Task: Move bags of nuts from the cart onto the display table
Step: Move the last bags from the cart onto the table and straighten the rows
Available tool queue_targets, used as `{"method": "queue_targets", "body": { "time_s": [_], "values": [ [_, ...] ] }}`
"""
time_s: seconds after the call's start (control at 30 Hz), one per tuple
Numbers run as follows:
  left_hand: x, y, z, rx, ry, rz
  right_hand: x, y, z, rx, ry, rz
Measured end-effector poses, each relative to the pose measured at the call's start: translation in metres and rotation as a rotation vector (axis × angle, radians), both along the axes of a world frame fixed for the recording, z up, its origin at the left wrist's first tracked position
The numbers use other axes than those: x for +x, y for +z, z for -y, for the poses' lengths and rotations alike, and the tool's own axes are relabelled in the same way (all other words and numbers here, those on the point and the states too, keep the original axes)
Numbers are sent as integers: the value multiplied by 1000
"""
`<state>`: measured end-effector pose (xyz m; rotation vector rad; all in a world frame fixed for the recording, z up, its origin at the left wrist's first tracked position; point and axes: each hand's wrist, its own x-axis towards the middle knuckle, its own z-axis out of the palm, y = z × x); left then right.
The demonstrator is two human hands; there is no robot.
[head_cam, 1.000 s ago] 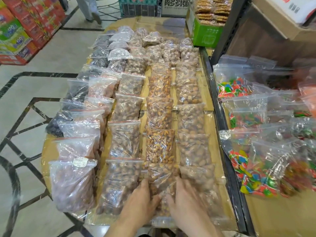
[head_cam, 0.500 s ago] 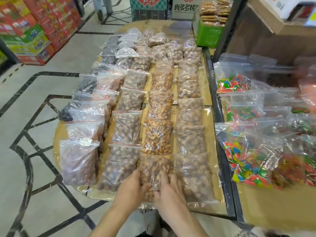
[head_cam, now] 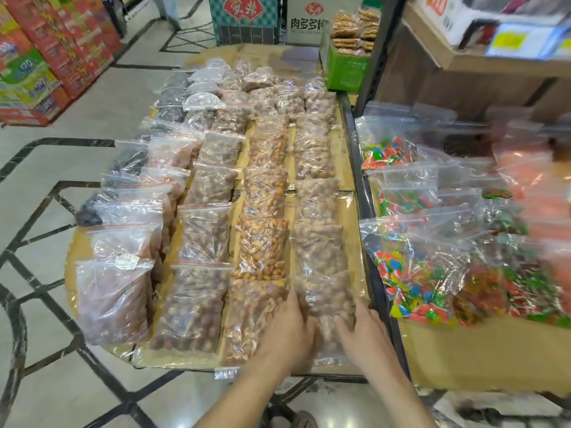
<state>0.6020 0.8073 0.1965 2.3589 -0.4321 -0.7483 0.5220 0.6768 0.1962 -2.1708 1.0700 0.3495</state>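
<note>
Several rows of clear zip bags of nuts lie on a cardboard-covered flat surface (head_cam: 349, 168) with a black metal rim. My left hand (head_cam: 290, 329) and my right hand (head_cam: 363, 329) lie on either side of the nearest pale nut bag (head_cam: 326, 299) in the rightmost row. The fingers of both hands are laid fairly straight against the bag, left ones along its left edge and right ones over its right half. Just left of it lies an orange-brown nut bag (head_cam: 253, 316). Neither hand lifts anything.
Right of the black rim, a second cardboard-covered surface (head_cam: 482, 350) carries bags of coloured candy (head_cam: 417, 282). A green box of snacks (head_cam: 346, 66) stands at the far end. Stacked red cartons (head_cam: 58, 41) line the left aisle; tiled floor lies to the left.
Both hands have shifted right, from the orange-brown bag in the third row to the pale bag in the rightmost row. The view has pulled back a little.
</note>
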Motion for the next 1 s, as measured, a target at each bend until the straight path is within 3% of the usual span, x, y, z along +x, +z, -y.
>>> {"method": "queue_targets", "body": {
  "time_s": [0.37, 0.5, 0.57, 0.7, 0.83, 1.0],
  "values": [
    [-3, -13, 3, -8, -95, -49, -19, -15, 1, 33, 4, -8],
    [14, -1, -12, -24, -87, 12, -4, -1, -3, -208, 61, -84],
    [30, 7, -30, 17, -63, 118, 13, 13, -20, -315, 139, -10],
    [68, 16, -86, 184, 64, 270, 58, 26, -70, -96, 354, 172],
    [93, 4, -148, 406, 232, 209, 104, 25, -121, 164, 436, 126],
    [100, -11, -180, 364, 253, 89, 136, 18, -165, 198, 471, -28]
  ]
}}
